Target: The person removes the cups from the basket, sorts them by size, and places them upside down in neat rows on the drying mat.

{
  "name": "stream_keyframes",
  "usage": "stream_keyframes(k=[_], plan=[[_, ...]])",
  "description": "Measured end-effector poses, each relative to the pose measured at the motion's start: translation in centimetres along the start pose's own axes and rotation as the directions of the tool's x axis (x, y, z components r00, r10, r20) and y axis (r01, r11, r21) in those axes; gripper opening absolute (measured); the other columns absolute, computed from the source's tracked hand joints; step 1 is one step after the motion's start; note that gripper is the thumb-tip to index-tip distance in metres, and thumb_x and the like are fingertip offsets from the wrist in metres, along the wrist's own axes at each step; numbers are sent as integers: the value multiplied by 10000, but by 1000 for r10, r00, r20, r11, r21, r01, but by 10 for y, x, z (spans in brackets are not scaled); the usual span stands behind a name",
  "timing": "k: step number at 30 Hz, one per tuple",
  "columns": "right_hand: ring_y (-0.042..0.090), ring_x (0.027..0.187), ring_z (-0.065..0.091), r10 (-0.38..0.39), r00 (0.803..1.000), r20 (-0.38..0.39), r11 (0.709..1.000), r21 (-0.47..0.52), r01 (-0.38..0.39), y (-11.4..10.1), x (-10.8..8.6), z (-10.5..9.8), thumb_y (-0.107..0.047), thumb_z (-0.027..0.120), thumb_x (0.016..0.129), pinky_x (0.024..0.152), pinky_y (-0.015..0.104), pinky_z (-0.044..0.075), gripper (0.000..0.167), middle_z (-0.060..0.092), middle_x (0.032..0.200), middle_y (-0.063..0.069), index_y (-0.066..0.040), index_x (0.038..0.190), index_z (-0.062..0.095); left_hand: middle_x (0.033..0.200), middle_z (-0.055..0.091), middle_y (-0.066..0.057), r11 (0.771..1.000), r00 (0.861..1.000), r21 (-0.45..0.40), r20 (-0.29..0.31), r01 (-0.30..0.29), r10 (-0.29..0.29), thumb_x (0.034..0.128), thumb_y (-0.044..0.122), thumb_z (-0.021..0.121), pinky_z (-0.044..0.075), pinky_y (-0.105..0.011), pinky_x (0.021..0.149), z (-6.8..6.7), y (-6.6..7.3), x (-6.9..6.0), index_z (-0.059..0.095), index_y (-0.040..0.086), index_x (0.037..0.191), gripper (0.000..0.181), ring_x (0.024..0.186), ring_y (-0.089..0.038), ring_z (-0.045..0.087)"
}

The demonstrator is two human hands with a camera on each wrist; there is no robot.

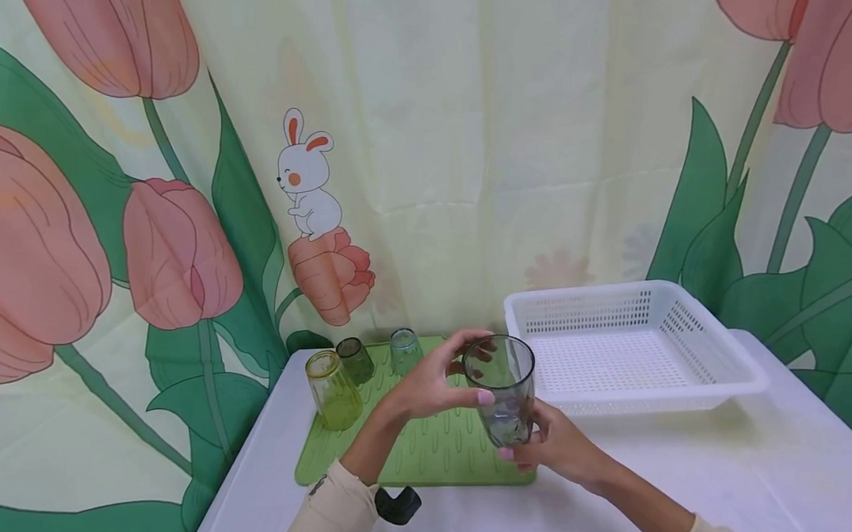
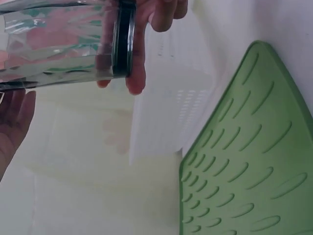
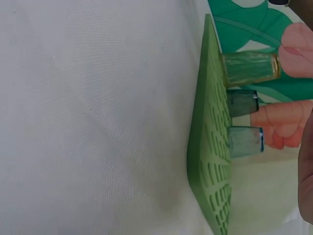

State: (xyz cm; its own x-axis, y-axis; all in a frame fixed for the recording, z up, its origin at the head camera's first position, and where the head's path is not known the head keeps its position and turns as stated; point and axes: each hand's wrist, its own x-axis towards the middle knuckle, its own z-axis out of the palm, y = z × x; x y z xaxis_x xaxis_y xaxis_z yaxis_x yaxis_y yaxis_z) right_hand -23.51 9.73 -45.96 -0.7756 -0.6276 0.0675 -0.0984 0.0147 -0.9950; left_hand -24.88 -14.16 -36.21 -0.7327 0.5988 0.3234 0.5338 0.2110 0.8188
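Observation:
A smoky grey drinking glass is held above the front right of a green ribbed mat, its rim up and tilted slightly. My left hand grips it near the rim, thumb on the near side and fingers behind. Lower down, my right hand holds the glass around its base. In the left wrist view the thick dark base of the glass lies against the right hand's fingers. Only a blurred part of the right hand enters the right wrist view, without the glass.
On the mat's left and back stand a yellow glass, a small dark glass and a small bluish glass. A white perforated basket sits at the right on the white-covered table. Behind hangs a tulip-print curtain.

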Motion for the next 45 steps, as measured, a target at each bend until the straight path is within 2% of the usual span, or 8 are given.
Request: stream_keyframes(k=[5,8,12,18,25,32,38,45], plan=[[132,735,669,-12,1000,17,1000,17,12,0,-1,-2,-86,745,878,663,337,591,729,643,1157,111,-14,1490,357,1368,541,-132,1000,1000,-7,-2,3,-3,802,638,738,498,-348,1025,-3,-2,-3,402,133,1478,908,1274,-276,531],[120,691,653,-38,999,30,999,25,37,1,-3,-4,-71,728,892,628,293,571,715,630,1117,102,8,1490,345,1361,540,-102,1000,1000,-9,0,7,-7,808,624,740,508,-344,1019,-5,-3,-5,395,140,1488,903,1254,-199,539],[116,657,646,-85,996,33,996,21,85,3,-5,-6,-45,700,905,604,282,563,662,607,1106,115,36,1467,359,1367,532,-94,1000,1000,-13,2,10,-10,816,610,743,520,-347,1007,-7,-6,-8,373,155,1510,908,1241,-163,540],[128,641,652,-120,993,5,993,1,120,2,-10,-12,-27,683,906,587,314,573,624,574,1084,134,55,1446,381,1397,518,-81,1000,1000,-10,4,23,-23,825,584,748,510,-365,1026,-11,-10,-13,362,174,1527,900,1258,-189,538],[137,654,655,-98,994,-47,995,-11,97,-1,-13,-18,-36,683,909,594,302,572,657,563,1115,129,66,1467,351,1410,511,-70,999,999,-2,9,35,-35,837,523,761,505,-337,1029,-15,-14,-18,362,204,1525,857,1274,-209,533],[144,645,649,-115,988,-100,993,-18,114,-7,-15,-24,-24,674,912,593,314,578,624,543,1109,140,-1,1466,389,1442,480,-143,999,999,-19,11,31,-30,840,452,780,501,-358,1041,-18,-17,-25,337,143,1537,882,1270,-309,535],[153,624,651,-122,980,-159,992,-42,117,-14,-14,-29,-27,677,914,588,319,578,629,548,1148,125,-84,1479,408,1483,437,-120,997,997,-6,1,74,-74,840,419,788,477,-399,1070,-21,-20,-32,308,131,1548,902,1296,-318,516],[128,637,627,-169,971,-171,986,-42,164,-24,-13,-33,-10,660,927,581,307,571,607,573,1181,55,-87,1476,413,1451,452,-89,994,994,-14,-21,107,-107,824,382,814,486,-446,1053,-20,-25,-38,301,129,1541,918,1281,-326,520]])
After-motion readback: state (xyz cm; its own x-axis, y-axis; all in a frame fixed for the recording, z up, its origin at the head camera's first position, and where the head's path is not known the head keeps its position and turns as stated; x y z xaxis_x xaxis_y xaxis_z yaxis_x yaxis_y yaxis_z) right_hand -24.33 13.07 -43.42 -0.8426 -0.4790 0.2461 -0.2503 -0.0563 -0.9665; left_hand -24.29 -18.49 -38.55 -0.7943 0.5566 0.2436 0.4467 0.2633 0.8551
